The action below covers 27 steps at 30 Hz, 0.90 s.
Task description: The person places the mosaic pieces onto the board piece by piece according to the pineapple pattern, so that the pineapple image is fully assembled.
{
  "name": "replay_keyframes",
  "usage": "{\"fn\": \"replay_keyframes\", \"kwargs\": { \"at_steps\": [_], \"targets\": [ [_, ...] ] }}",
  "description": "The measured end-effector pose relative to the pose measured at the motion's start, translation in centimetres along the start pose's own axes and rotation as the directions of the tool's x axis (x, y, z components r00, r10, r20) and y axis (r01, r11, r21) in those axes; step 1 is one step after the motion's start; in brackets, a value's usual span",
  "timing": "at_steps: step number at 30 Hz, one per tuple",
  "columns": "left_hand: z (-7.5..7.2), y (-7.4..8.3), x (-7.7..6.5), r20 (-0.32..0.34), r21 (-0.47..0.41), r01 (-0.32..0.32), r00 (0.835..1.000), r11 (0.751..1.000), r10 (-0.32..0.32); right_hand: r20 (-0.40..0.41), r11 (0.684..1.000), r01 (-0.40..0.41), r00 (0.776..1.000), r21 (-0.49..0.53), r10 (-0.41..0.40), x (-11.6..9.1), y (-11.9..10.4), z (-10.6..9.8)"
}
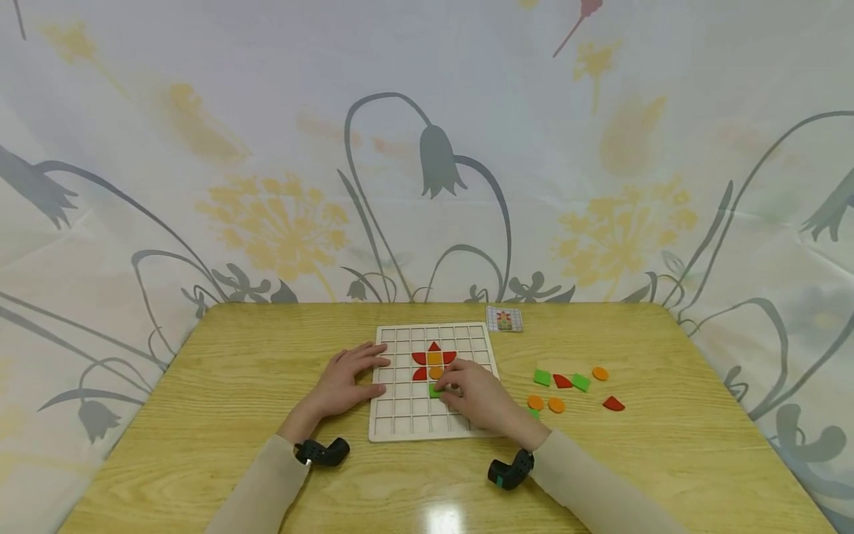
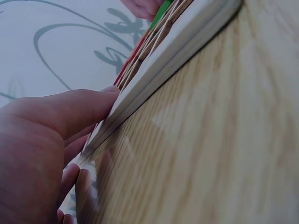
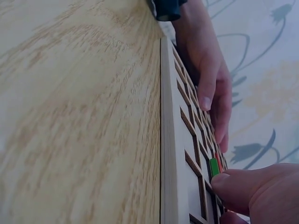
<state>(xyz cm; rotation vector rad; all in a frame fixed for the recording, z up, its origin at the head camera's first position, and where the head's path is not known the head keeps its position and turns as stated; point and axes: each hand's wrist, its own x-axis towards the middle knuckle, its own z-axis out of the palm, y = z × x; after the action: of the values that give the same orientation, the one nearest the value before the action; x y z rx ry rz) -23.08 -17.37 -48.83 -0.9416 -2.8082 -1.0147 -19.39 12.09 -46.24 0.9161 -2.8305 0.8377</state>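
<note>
A pale wooden grid board [image 1: 400, 429] lies on the table with raised dividers between its square cells. My right hand [image 1: 482, 397] pinches a green square tile [image 1: 434, 391] at a cell near the board's middle; the thumb also touches this green tile [image 3: 214, 166] in the right wrist view. Just above it sit two orange pieces, an orange square [image 1: 435, 358] and an orange disc [image 1: 436, 372]. Red pieces surround them, including a red triangle [image 1: 434, 346] and a red quarter-circle [image 1: 419, 374]. My left hand [image 1: 345, 380] rests on the board's left edge with fingers spread.
A small pattern card [image 1: 505, 320] lies behind the board's back right corner. Right of the board are loose green squares [image 1: 543, 378], orange discs [image 1: 600, 374] and red quarter-circles [image 1: 614, 403]. A flower-printed cloth [image 1: 427, 245] hangs behind the wooden table [image 1: 267, 341].
</note>
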Motion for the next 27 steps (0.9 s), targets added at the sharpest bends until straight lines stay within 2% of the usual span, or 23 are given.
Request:
{"fn": "replay_keyframes", "kwargs": {
  "at_steps": [20, 27],
  "targets": [
    [-0.23, 0.4, -0.13, -0.002, -0.003, 0.017, 1.0, 1.0, -0.017, 0.002, 0.995, -0.064, 0.998, 0.082, 0.064, 0.48, 0.32, 0.35],
    [0.02, 0.06, -0.01, -0.003, 0.006, 0.015, 1.0, 1.0, -0.015, -0.072, 0.987, -0.037, 0.996, 0.159, 0.049, 0.61, 0.85, -0.35]
  ]
}}
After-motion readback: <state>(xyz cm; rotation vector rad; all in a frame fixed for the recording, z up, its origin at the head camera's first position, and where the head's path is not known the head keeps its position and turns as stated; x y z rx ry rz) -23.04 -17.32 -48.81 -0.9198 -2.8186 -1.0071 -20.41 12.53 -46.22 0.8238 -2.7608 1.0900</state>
